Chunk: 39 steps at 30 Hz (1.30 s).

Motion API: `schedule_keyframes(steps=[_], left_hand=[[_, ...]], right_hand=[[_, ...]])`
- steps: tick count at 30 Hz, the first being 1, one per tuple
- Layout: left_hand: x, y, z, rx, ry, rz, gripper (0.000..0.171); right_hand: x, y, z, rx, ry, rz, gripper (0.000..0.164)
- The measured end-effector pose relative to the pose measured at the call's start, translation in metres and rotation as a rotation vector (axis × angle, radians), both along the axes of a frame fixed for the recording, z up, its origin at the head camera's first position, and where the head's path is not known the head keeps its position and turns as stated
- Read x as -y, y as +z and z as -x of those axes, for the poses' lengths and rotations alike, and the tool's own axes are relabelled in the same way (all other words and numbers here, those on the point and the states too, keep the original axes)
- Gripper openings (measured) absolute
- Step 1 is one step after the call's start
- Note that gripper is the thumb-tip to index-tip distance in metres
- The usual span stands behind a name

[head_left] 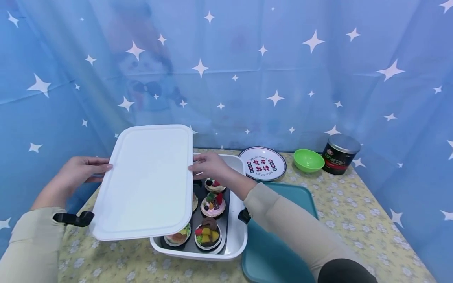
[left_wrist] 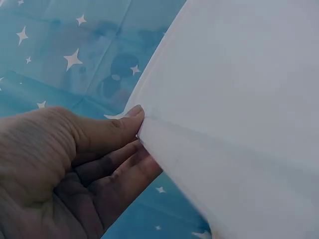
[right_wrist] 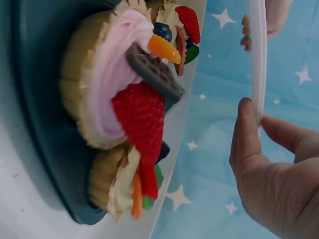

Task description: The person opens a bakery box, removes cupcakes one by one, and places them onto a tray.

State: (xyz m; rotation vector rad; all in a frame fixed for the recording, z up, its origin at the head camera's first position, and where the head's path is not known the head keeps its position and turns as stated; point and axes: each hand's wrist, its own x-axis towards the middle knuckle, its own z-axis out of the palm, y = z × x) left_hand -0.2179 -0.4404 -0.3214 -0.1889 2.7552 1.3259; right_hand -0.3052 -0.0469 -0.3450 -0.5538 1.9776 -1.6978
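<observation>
From here, I have left hand [head_left: 79, 173] and right hand [head_left: 212, 167] pinching the white rectangular plastic lid [head_left: 148, 181], a lid-handling step likely needing level motion next.

White lid [head_left: 145, 181], blue curtain [head_left: 226, 98] scattered with white stars
The box [head_left: 236, 226] is white, one cake [head_left: 213, 205] pink with a red strawberry [right_wrist: 142, 119]; I make the tablecloth [head_left: 354, 220] pale yellow with whitish flowers, the tray [head_left: 274, 251] teal, the bowl [head_left: 308, 163] bright green, the can [head_left: 337, 156] black with a red band, the plate [head_left: 262, 152] white, dark-rimmed, lettered red and navy.
</observation>
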Motion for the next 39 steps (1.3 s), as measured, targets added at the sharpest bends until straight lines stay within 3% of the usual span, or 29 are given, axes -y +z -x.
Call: schedule_keyframes(steps=[6, 9, 14, 18, 25, 32, 39], left_hand=[[0.017, 0.008, 0.004, 0.041, 0.066, 0.108, 0.081], [0.027, 0.010, 0.004, 0.055, 0.089, 0.124, 0.085], [0.042, 0.008, 0.001, 0.062, 0.086, 0.154, 0.082], [0.050, 0.002, 0.000, 0.055, 0.092, 0.175, 0.078], [0.063, -0.014, 0.012, 0.004, 0.115, 0.249, 0.067], [0.059, -0.032, 0.018, -0.032, 0.181, 0.307, 0.055], [0.052, -0.056, 0.026, -0.072, 0.213, 0.368, 0.042]], right_hand=[[0.026, -0.002, 0.007, 0.024, 0.015, -0.045, 0.037], [0.039, -0.003, 0.008, -0.009, 0.023, -0.085, 0.033], [0.060, -0.008, 0.009, -0.037, 0.051, -0.121, 0.028], [0.074, -0.013, 0.008, -0.043, 0.052, -0.150, 0.023], [0.092, -0.022, 0.009, -0.058, 0.020, -0.188, 0.015], [0.097, -0.028, 0.007, -0.120, 0.045, -0.275, 0.015], [0.097, -0.022, 0.010, -0.142, 0.075, -0.309, 0.023]])
